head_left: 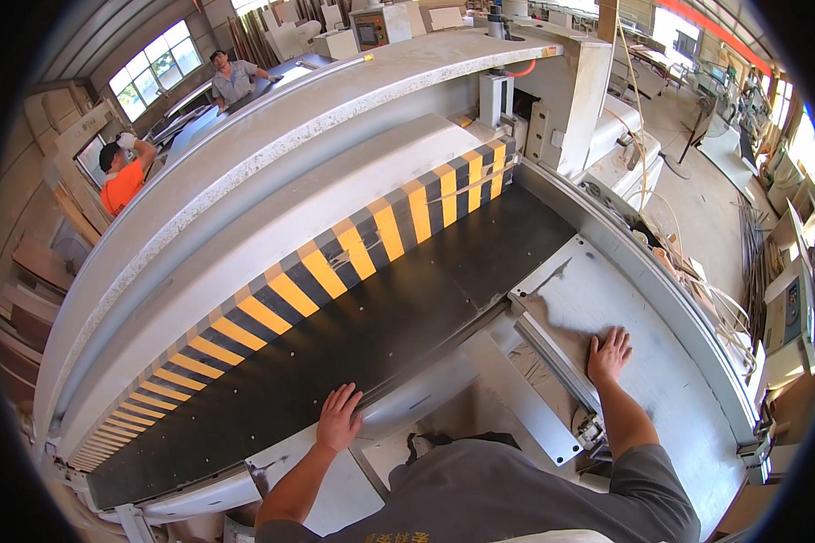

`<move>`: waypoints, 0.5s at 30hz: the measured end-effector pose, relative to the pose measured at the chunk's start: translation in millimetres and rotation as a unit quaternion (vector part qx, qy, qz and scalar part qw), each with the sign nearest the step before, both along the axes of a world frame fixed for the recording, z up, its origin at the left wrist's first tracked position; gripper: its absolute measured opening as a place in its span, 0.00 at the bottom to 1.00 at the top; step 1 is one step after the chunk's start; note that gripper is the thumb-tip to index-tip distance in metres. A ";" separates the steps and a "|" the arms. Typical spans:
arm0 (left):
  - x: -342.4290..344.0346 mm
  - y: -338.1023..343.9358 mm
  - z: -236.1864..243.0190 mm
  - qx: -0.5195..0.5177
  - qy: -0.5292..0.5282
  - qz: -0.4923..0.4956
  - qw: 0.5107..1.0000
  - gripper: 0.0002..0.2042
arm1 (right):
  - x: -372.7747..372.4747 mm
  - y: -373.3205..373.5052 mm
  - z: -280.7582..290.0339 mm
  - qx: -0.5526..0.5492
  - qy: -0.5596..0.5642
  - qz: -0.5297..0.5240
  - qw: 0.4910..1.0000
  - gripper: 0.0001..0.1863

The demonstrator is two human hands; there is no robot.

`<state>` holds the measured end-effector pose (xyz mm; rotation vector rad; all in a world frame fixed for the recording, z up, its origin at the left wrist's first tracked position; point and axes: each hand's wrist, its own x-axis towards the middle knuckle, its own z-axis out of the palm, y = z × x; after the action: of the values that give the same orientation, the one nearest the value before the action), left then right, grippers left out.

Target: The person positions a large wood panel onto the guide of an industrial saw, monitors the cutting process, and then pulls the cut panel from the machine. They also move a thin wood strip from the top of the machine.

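My left hand (pixel 339 417) lies flat, fingers spread, on the near edge of a long black machine table (pixel 353 335). My right hand (pixel 608 354) rests palm down on a grey side table (pixel 625 299) to the right, next to a metal guide rail (pixel 552 357). Neither hand holds anything. Along the far side of the black table runs a yellow and black striped guard strip (pixel 335 262), under a long pale grey machine beam (pixel 272 181).
Two people stand at the far left behind the machine: one in an orange shirt (pixel 120 176), one in a grey shirt (pixel 231 77). Cables (pixel 688 271) trail on the floor at the right. Other machines (pixel 788 308) and stacked boards (pixel 27 299) line the workshop's edges.
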<state>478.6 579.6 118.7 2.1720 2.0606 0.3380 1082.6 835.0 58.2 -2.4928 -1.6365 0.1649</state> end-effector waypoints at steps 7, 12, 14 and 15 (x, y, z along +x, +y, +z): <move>0.1 0.3 0.2 0.001 0.000 0.002 1.000 0.26 | 1.5 1.3 -4.1 0.003 0.000 -0.002 1.000 0.40; 0.6 0.6 -0.2 0.004 0.003 0.002 1.000 0.26 | 2.6 2.3 -6.2 -0.002 -0.002 -0.003 1.000 0.40; -0.2 0.2 -1.1 0.002 0.007 0.001 1.000 0.26 | 2.6 2.5 -6.3 -0.002 -0.006 -0.001 1.000 0.40; -0.5 0.0 -1.5 0.002 0.007 0.002 1.000 0.26 | 1.1 2.3 -4.0 -0.005 -0.004 -0.001 1.000 0.40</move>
<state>478.1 579.6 117.2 2.1793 2.0733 0.3288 1083.7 837.3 54.2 -2.5058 -1.6417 0.1628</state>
